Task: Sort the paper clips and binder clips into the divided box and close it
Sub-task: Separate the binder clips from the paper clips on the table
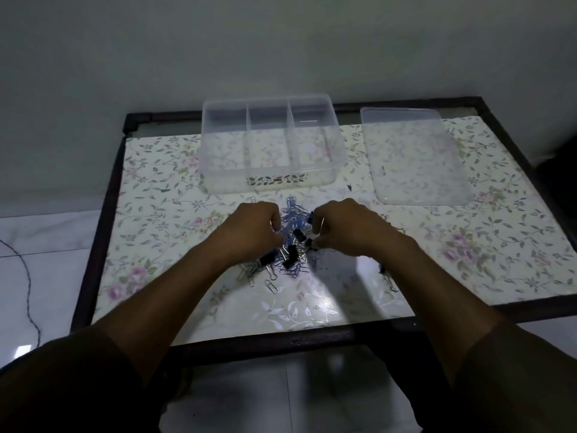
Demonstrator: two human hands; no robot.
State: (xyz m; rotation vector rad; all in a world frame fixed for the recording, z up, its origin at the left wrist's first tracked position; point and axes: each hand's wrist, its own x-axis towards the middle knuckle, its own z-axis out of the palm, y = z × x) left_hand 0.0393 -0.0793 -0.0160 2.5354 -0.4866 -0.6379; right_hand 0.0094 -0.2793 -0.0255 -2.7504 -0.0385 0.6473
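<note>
A mixed pile of blue and silver paper clips (292,210) and black binder clips (290,254) lies at the table's middle. My left hand (253,226) rests curled on the pile's left side. My right hand (340,225) is curled on its right side, fingertips pinched around a black binder clip (310,217). What the left fingers hold is hidden. Behind the pile stands the clear divided box (268,179), open, with three empty compartments. Its clear lid (415,157) lies flat to the right.
The table (175,182) has a floral cover and a dark frame (103,214). Stray clips lie near my right forearm (390,281). A wall rises right behind the box. A cable (28,276) runs over the tiled floor at left.
</note>
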